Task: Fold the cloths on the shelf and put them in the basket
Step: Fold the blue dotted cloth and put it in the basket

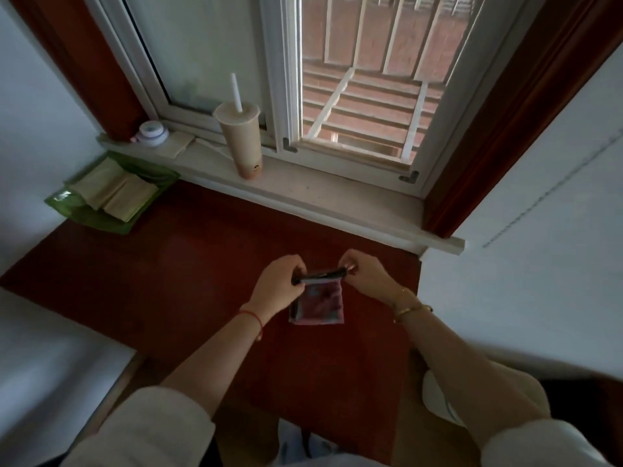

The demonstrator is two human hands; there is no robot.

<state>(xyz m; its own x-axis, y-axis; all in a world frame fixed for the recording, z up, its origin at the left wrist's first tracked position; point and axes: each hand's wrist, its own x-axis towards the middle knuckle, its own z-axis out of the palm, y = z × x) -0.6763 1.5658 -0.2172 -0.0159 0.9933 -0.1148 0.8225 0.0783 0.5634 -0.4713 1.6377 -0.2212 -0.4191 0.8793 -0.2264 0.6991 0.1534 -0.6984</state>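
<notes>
A small dark reddish cloth (pixel 320 303) with a pale border hangs above the red shelf (pixel 188 281), held up by its top edge. My left hand (pixel 278 281) pinches the top left corner and my right hand (pixel 365 273) pinches the top right corner, so the edge is stretched between them. A green basket (pixel 67 200) sits at the far left of the shelf against the wall. It holds several folded pale yellow cloths (pixel 114 192).
A tall drink cup (pixel 241 139) with a straw stands on the white windowsill (pixel 303 193). A small round jar (pixel 152 132) sits at the sill's left end. White walls close in both sides. The window is behind the sill.
</notes>
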